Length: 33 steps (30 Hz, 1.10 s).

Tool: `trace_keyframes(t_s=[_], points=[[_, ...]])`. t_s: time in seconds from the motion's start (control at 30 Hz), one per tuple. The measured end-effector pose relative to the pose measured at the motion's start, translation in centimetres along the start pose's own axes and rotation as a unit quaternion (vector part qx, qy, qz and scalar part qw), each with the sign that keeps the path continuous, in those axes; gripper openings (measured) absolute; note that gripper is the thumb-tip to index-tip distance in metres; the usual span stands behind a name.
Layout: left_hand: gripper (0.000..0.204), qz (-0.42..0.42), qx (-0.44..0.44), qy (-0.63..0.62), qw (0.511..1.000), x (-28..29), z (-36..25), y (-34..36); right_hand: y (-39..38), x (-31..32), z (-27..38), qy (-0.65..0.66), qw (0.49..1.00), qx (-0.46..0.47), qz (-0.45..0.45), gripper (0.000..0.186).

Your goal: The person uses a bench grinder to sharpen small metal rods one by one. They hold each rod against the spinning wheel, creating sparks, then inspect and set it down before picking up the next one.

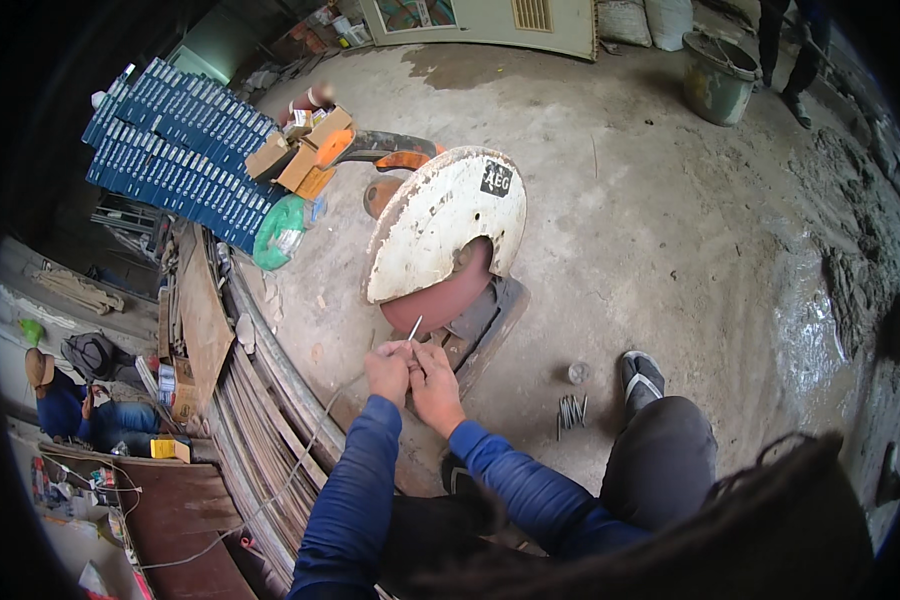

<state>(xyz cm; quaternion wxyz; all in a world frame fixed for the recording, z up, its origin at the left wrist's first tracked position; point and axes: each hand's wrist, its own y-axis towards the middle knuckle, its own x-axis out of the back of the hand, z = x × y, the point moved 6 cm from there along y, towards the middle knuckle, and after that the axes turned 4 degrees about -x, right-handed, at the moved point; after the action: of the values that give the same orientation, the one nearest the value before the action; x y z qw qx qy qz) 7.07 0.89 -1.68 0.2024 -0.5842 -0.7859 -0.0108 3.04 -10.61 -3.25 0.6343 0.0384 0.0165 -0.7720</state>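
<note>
A cut-off saw with a worn white guard (440,225) stands on the floor in front of me. Its reddish-brown abrasive disc (440,300) shows below the guard. Both hands are close together at the disc's near edge. Between the fingers of my left hand (387,372) and my right hand (434,386) is a thin metal rod (415,327), its tip pointing up beside the disc. Whether the tip touches the disc I cannot tell. Both hands are closed, the fingertips pinching the rod. The saw's dark base (495,325) lies just beyond my right hand.
Several short metal rods (571,414) lie near my sandalled foot (641,374), beside a small round container (577,373). Long pipes and boards (270,400) run along the left. Blue boxes (185,150) are stacked behind. A bucket (718,80) and another person's legs (792,55) are far right.
</note>
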Motion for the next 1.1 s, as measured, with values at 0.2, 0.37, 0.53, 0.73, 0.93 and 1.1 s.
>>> trace_keyframes(t_s=[0.2, 0.37, 0.53, 0.73, 0.93, 1.1], points=[[0.014, 0.005, 0.006, -0.019, 1.000, 0.4, 0.6, 0.7, 0.0, -0.5, -0.2, 0.000, 1.000, 0.008, 0.006, 0.040], [0.014, 0.002, -0.001, -0.030, 1.000, 0.5, 0.1, 0.9, 0.3, -0.9, -0.3, 0.001, 1.000, 0.018, 0.009, 0.039], [0.014, -0.004, -0.003, -0.036, 0.999, 0.3, -0.5, 0.6, 0.5, -0.9, -0.2, 0.005, 1.000, 0.016, 0.012, 0.038], [0.013, -0.003, 0.006, -0.029, 1.000, 0.4, -0.3, 0.7, 0.4, -1.2, -0.4, -0.002, 1.000, 0.021, 0.016, 0.039], [0.012, -0.003, 0.014, -0.022, 1.000, 0.6, -0.1, 1.0, 0.4, -1.7, -1.0, 0.026, 0.999, 0.002, 0.023, 0.043], [0.012, -0.011, 0.015, -0.033, 0.999, 0.6, -0.1, 0.9, 0.5, -1.9, -1.4, 0.038, 0.999, 0.004, 0.029, 0.044]])
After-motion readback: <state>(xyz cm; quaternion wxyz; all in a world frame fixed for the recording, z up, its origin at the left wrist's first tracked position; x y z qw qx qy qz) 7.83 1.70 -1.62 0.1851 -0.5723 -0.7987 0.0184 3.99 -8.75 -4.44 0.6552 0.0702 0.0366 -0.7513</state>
